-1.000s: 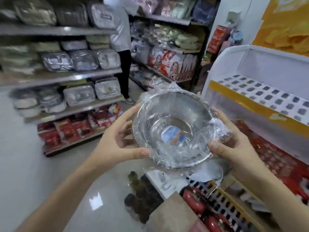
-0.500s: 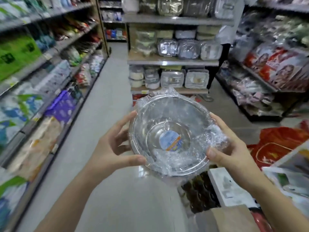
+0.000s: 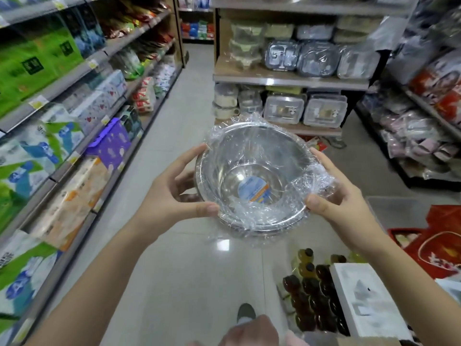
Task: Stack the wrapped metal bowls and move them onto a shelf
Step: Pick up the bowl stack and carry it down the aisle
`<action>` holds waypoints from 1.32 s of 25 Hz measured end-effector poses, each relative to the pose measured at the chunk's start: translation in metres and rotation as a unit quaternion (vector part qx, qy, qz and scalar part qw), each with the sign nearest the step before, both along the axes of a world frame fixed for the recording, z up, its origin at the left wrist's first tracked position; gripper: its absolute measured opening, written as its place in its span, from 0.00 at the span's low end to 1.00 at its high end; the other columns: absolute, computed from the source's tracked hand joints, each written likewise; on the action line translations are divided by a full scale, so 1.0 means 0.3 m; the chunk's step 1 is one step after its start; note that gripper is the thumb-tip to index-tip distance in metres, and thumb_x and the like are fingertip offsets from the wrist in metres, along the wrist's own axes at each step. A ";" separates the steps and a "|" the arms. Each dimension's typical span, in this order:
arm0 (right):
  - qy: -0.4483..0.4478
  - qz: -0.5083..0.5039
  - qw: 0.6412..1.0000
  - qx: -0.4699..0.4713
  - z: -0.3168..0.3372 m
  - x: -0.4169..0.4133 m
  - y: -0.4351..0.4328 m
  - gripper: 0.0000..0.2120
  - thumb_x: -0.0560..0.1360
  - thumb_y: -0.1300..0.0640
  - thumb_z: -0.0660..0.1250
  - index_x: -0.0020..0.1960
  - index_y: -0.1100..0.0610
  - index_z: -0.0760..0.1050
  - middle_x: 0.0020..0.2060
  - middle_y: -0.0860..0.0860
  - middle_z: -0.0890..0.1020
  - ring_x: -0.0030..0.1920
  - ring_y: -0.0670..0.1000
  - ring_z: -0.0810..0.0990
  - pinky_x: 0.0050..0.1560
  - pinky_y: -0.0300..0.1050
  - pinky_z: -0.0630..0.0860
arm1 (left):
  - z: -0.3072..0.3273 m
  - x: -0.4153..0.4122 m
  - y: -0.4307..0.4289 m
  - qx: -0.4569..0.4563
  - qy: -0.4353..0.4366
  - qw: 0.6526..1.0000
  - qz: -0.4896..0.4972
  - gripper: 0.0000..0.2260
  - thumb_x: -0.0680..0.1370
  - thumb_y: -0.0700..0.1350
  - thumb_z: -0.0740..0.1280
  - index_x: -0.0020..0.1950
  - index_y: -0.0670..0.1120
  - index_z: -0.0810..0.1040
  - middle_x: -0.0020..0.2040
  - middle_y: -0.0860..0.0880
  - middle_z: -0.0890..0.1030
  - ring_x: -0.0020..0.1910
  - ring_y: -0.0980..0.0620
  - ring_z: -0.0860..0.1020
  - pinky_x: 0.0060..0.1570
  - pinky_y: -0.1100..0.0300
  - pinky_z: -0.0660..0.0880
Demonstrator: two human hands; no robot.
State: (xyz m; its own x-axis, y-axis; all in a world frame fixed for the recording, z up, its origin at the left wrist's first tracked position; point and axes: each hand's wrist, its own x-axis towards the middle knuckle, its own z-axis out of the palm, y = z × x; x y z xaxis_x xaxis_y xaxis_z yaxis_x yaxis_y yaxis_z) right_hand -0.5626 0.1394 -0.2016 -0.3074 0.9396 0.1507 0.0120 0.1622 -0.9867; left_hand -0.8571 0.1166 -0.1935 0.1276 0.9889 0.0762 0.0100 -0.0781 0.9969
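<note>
carry step: left hand (image 3: 172, 196) & right hand (image 3: 341, 198) clamped on opp rims of the wrapped bowls (image 3: 252, 178), held mid-aisle above the floor (image 3: 189, 270). next prob: pick a shelf (image 3: 289, 79), set down level.

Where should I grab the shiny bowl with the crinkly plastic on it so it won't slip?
Hold the wrapped bowl by its rim, one hand from each side, as the left hand and right hand do here: thumbs on top of the edge, fingers underneath. The rim sticks out like a lip, giving a ledge to pinch, while the round plastic-covered sides would probably slide.
</note>
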 end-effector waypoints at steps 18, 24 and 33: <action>-0.008 0.028 1.000 -0.004 -0.064 -0.124 1.065 0.39 0.61 0.42 0.78 0.69 0.36 0.67 0.69 0.45 0.74 0.66 0.50 0.76 0.58 0.47 0.76 | -0.052 -0.118 1.000 -0.025 -0.007 0.999 0.037 0.45 0.51 0.42 0.80 0.67 0.61 0.71 0.56 0.44 0.83 0.52 0.50 0.82 0.46 0.60 0.79; 0.007 -0.019 1.000 -0.004 -0.036 -0.188 1.394 0.35 0.60 0.47 0.78 0.65 0.33 0.70 0.63 0.42 0.80 0.58 0.44 0.80 0.51 0.38 0.78 | -0.007 -0.191 1.409 -0.024 0.002 1.000 -0.003 0.43 0.53 0.42 0.79 0.66 0.62 0.71 0.56 0.45 0.83 0.51 0.52 0.82 0.45 0.62 0.78; -0.009 -0.039 0.999 0.000 -0.042 -0.126 1.828 0.41 0.62 0.47 0.77 0.72 0.44 0.66 0.58 0.40 0.82 0.55 0.41 0.81 0.51 0.36 0.76 | -0.010 -0.121 1.873 -0.029 0.019 0.999 -0.019 0.44 0.53 0.43 0.78 0.68 0.60 0.70 0.55 0.47 0.84 0.51 0.53 0.82 0.45 0.61 0.78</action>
